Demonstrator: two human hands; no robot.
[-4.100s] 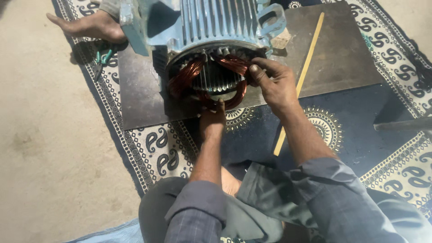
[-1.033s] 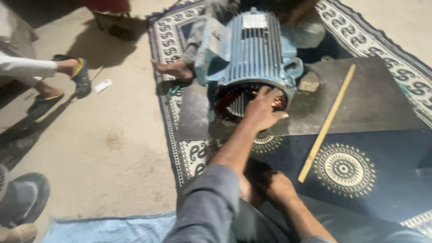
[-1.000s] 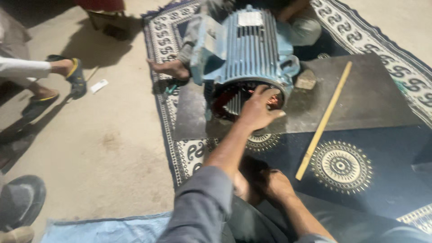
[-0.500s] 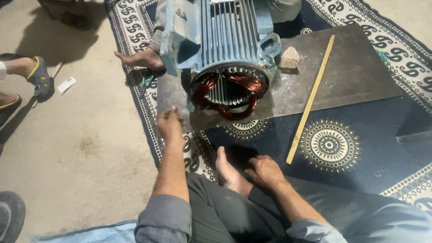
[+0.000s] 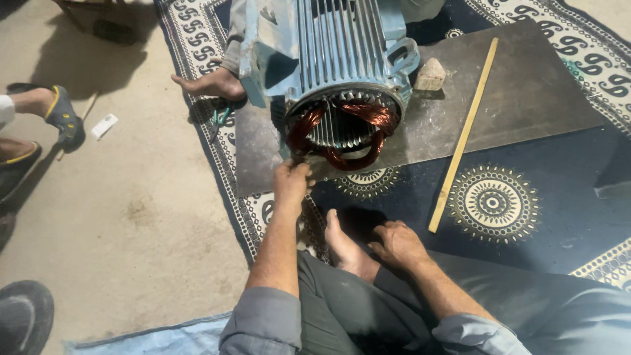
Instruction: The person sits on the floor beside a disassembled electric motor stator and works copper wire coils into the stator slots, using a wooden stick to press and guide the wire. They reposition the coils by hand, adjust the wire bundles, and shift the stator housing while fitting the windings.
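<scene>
Motor stator (image 5: 342, 79), big blue finned housing lying on its side on a dark metal plate (image 5: 526, 98), open end facing the camera so you can see the copper windings (image 5: 345, 135) looped round inside the bore. That's the only view, from the head camera looking down.

Left hand (image 5: 291, 184) is up at the lower left edge of the opening, fingers pinched together on the copper coil end there. Right hand (image 5: 397, 244) is down low, well apart from the motor, resting loosely open on the person's own leg beside their bare foot (image 5: 342, 243).

A long wooden stick (image 5: 463, 135) lies diagonally across the plate and patterned rug (image 5: 493, 204). Small stone (image 5: 430, 74) sits just beside the housing. Someone else's bare foot (image 5: 210, 82) touches the motor's far left side.
</scene>
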